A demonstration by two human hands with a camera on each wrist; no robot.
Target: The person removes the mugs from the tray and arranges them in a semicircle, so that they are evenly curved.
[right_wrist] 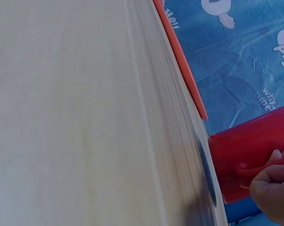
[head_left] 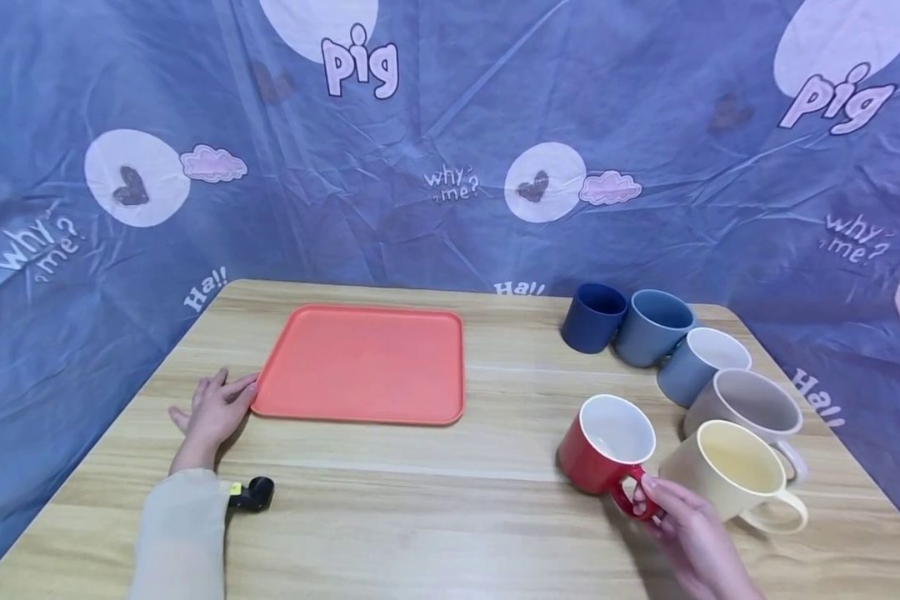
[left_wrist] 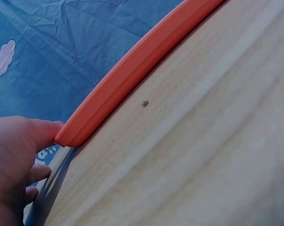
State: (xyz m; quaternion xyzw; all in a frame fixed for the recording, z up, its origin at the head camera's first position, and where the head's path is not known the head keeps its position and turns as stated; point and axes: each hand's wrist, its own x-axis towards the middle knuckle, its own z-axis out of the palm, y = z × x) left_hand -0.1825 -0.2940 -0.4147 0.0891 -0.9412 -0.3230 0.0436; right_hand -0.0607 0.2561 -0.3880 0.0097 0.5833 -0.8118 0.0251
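Observation:
A red mug (head_left: pixel 594 454) with a white inside is at the right of the table, its handle pinched between the thumb and fingers of my right hand (head_left: pixel 686 525). The right wrist view shows the mug (right_wrist: pixel 255 150) from the side, close over the table top, with fingers curled through the handle. At the left, my left hand (head_left: pixel 216 410) rests against the near left corner of a flat coral tray (head_left: pixel 363 419). In the left wrist view a fingertip touches the rim of the tray (left_wrist: pixel 118 84), the other fingers loosely spread below.
Along the right side stands a curved row of mugs: dark blue (head_left: pixel 591 321), mid blue (head_left: pixel 648 333), light blue (head_left: pixel 690 371), greyish (head_left: pixel 750 404) and pale yellow (head_left: pixel 712 475). The yellow one is right beside the red mug. A black device (head_left: pixel 253 495) shows by the left sleeve.

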